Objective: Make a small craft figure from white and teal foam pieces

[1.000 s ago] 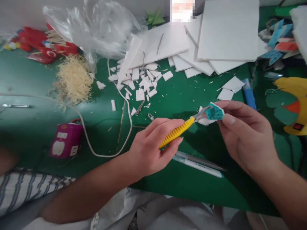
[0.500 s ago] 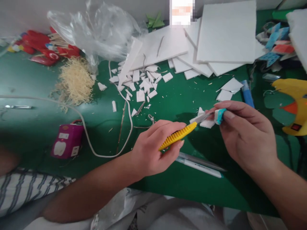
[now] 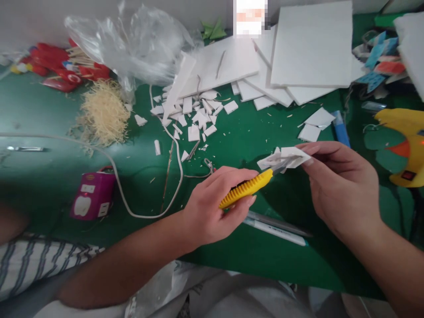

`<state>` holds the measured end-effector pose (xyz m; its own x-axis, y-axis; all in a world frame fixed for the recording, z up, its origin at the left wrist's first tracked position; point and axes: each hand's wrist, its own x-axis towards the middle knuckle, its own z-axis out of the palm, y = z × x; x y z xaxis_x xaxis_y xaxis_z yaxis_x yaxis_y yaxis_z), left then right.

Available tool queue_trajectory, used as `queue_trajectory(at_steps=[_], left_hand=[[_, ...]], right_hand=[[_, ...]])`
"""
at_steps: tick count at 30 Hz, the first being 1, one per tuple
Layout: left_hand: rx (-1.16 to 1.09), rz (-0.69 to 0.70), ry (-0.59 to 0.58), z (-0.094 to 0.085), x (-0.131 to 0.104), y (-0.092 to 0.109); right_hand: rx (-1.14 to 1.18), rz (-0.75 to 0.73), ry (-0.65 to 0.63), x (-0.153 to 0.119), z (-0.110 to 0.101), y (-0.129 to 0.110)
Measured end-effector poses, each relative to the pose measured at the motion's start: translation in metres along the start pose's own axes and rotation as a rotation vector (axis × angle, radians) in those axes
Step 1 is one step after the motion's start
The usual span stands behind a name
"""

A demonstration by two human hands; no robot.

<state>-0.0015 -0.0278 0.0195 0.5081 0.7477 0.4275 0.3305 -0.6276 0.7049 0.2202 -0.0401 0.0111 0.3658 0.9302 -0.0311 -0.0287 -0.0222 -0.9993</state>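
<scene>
My left hand [image 3: 218, 207] is closed around the yellow handle of a utility knife [image 3: 247, 189], its blade pointing right. In my right hand [image 3: 344, 185], thumb and fingertips pinch a small white foam board piece [image 3: 293, 157] by its right end. The blade lies against this piece; how deep it cuts, I cannot tell. Just left of it are white foam scraps [image 3: 270, 160], partly covered by the blade and piece. A white marker [image 3: 278, 234] and a grey pen-like tool lie on the green table [image 3: 232, 265] below the hands.
Foam offcuts [image 3: 198, 117] and foam sheets [image 3: 311, 44] lie at the back, beside a clear plastic bag [image 3: 132, 39]. A yellow glue gun [image 3: 406, 145] is at right. At left are a purple power adapter [image 3: 92, 194], a white cable [image 3: 122, 198] and straw shreds [image 3: 106, 110].
The piece in my right hand has turned: its blue-green side no longer shows, and a broad white face does. The knife and my left hand have barely moved.
</scene>
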Motion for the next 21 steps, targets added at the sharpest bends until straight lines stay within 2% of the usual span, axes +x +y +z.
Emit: queue_trajectory(at_steps=[9, 16, 21], left_hand=[[0.021, -0.013, 0.01, -0.002, 0.0, -0.001], [0.091, 0.029, 0.001, -0.005, 0.001, 0.0], [0.219, 0.107, -0.005, -0.007, 0.001, -0.003]], right_hand=[[-0.053, -0.111, -0.063, -0.003, 0.0, -0.004], [-0.287, -0.176, 0.002, -0.006, 0.0, -0.007], [-0.448, -0.197, -0.012, -0.008, -0.004, -0.011]])
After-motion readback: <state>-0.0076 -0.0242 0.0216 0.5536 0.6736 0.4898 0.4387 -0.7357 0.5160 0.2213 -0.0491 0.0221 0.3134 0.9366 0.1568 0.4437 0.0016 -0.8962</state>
